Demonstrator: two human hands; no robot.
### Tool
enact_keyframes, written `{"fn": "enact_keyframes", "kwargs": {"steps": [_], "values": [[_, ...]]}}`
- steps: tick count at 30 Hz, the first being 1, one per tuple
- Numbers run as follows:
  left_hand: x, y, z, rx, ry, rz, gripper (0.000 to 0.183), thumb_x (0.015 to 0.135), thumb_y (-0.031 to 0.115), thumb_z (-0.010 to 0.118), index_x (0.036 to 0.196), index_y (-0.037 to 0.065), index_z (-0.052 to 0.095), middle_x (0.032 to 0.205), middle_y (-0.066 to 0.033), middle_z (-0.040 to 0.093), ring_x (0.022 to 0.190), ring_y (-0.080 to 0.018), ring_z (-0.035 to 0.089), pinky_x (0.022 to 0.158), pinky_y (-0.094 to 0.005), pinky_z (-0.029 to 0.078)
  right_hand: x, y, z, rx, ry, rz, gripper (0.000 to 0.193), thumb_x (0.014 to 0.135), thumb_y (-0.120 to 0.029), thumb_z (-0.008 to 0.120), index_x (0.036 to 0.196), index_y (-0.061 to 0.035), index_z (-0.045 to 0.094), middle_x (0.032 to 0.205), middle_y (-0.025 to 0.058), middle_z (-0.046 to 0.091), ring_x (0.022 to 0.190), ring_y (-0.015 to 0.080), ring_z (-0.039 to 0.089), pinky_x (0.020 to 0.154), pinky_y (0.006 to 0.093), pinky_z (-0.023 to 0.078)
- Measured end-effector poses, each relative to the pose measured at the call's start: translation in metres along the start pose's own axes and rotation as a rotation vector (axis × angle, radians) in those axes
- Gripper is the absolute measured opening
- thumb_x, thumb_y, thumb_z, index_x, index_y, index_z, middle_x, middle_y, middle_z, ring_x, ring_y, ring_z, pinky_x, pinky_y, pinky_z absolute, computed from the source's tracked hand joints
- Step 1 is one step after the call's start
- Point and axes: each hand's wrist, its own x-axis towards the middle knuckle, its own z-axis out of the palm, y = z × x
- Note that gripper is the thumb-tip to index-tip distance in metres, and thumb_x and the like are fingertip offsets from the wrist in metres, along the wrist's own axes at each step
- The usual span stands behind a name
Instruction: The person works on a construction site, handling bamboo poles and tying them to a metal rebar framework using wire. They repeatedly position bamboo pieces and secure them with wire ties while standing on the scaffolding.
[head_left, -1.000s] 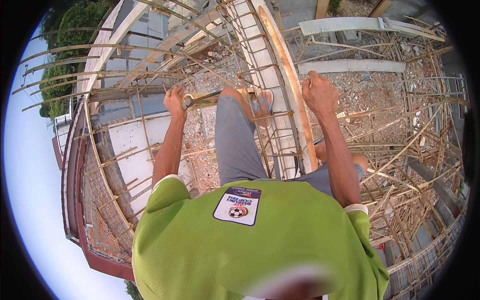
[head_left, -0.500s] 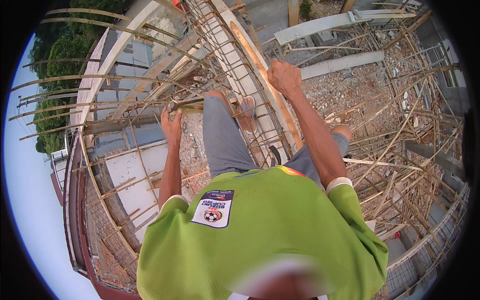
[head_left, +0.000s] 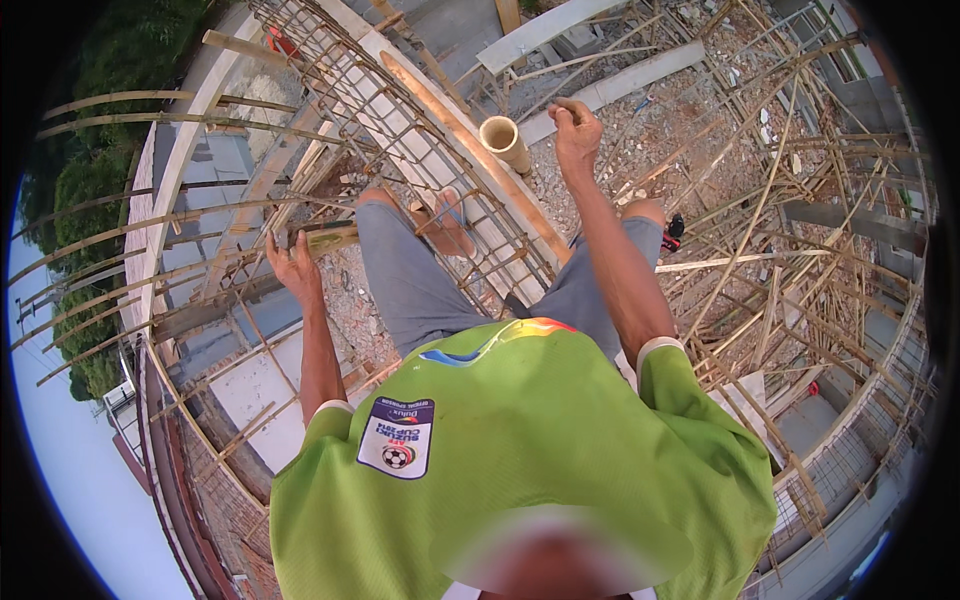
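Note:
My left hand [head_left: 293, 265] is raised with its fingers apart, holding nothing that I can see. Just right of it runs a thick bamboo pole [head_left: 332, 238]; whether they touch, I cannot tell. My right hand [head_left: 577, 130] is lifted with its fingers curled together; anything inside them is too small to make out. To its left, the hollow end of an upright bamboo post [head_left: 503, 140] faces up. Between my legs runs a rusty rebar cage [head_left: 400, 130] above pale boards, with an orange-brown plank [head_left: 470, 150] along its right side. My left foot, in a sandal [head_left: 452, 208], rests by the cage.
Bamboo poles [head_left: 150, 215] stick out in rows on the left. Rubble [head_left: 660, 150] covers ground far below on the right, under crossed bamboo scaffolding [head_left: 780, 300]. Pale concrete beams [head_left: 625, 80] lie at the far side.
My right hand has come off the bamboo post's top, uncovering its hollow end. My left hand has drawn away from the thick pole's end. The whole view has shifted.

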Motion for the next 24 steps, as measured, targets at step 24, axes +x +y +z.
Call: {"fn": "enact_keyframes", "kwargs": {"steps": [24], "values": [[-0.013, 0.263, 0.181, -0.304, -0.330, 0.605, 0.076, 0.088, 0.010, 0.062, 0.151, 0.001, 0.020, 0.157, -0.0259, 0.010, 0.147, -0.0418, 0.012, 0.118, -0.0568, 0.019, -0.342, 0.007, -0.264, -1.153, 0.003, 1.173, 0.041, 0.092, -0.037, 0.052, 0.096, -0.0007, 0.070, 0.099, 0.0222, 0.070, 0.094, 0.0447, 0.065, 0.096, 0.0529, 0.045]]}}
